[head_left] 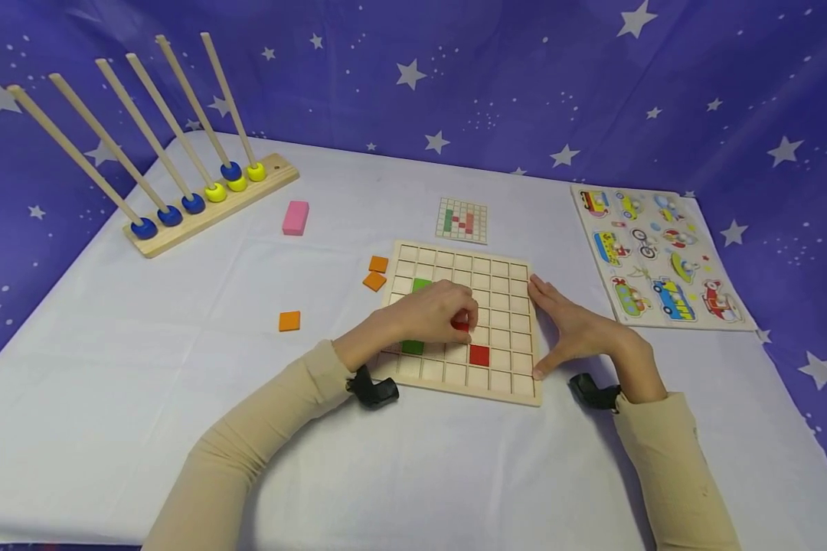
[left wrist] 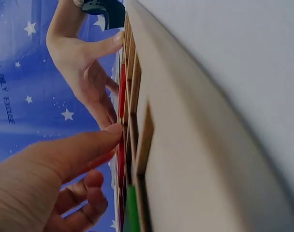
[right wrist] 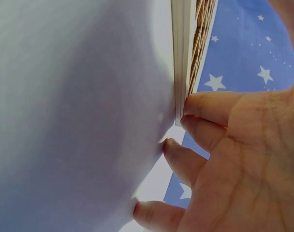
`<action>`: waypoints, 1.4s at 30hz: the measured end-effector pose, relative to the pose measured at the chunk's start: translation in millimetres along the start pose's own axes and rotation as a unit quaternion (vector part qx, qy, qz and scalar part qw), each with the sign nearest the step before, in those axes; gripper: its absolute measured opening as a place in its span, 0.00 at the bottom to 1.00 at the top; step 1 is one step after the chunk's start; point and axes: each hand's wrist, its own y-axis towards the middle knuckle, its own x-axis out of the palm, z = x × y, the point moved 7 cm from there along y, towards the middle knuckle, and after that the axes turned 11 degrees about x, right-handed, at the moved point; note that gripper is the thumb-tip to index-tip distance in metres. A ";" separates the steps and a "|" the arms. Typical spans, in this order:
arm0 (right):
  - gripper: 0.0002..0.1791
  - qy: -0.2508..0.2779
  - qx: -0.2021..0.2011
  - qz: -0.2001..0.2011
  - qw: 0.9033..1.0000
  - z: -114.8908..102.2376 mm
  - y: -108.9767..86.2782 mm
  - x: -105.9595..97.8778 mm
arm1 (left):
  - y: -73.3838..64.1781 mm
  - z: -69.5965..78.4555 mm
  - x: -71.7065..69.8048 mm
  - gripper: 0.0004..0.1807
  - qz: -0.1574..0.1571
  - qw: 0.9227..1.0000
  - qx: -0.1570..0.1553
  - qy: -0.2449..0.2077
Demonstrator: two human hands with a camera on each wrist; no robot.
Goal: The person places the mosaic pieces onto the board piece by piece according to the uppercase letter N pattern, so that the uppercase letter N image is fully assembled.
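A wooden grid board [head_left: 506, 381] lies on the table with green tiles [head_left: 413, 347] and a red tile [head_left: 479, 356] in its squares. Over its middle, my left hand [head_left: 427, 314] pinches another red tile [head_left: 461, 327] between thumb and fingers, right at the board's surface. In the left wrist view the thumb [left wrist: 101, 142] covers part of that tile. My right hand [head_left: 579, 329] has thumb and fingers spread along the board's right edge, fingertips touching it. The right wrist view shows these fingers [right wrist: 205, 106] against the board's side [right wrist: 182, 58].
Orange tiles [head_left: 289, 321] lie left of the board, with a pink block [head_left: 295, 218] farther back. Behind the board is a small pattern card [head_left: 462, 221]. A peg abacus [head_left: 210, 222] stands back left; a picture puzzle board [head_left: 651, 256] lies at right.
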 end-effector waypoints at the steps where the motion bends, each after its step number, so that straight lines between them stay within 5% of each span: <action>1: 0.77 0.000 0.000 0.000 1.000 0.0 -0.1 0.2 | -1.9 -3.0 -3.1 0.04 0.005 1.000 -0.003 -0.002; 7: 0.77 0.004 -0.006 0.000 1.000 -2.3 -1.7 -0.1 | -18.6 -31.1 -35.1 0.10 0.088 0.992 -0.040 -0.080; 14: 0.77 -0.001 -0.002 0.002 1.000 -1.7 -1.5 -0.3 | -64.4 -92.8 -73.6 0.12 0.209 0.956 -0.157 -0.134; 18: 0.77 -0.001 -0.002 0.003 1.000 -1.3 -1.8 -0.5 | -94.4 -122.3 -80.4 0.13 0.239 0.939 -0.202 -0.143; 20: 0.78 -0.003 -0.001 0.003 1.000 -1.0 -1.8 -0.7 | -103.6 -130.5 -80.4 0.13 0.239 0.939 -0.199 -0.146; 28: 0.77 -0.005 -0.001 0.001 1.000 -2.2 -1.0 -0.5 | -106.3 -132.0 -76.5 0.14 0.192 0.965 -0.150 -0.096; 36: 0.78 -0.007 0.004 -0.004 1.000 0.4 0.5 0.1 | -109.4 -134.3 -76.5 0.10 0.216 0.950 -0.174 -0.140; 42: 0.78 -0.006 0.005 -0.004 1.000 0.8 0.0 -0.3 | -108.0 -132.0 -78.9 0.18 0.177 0.965 -0.172 -0.092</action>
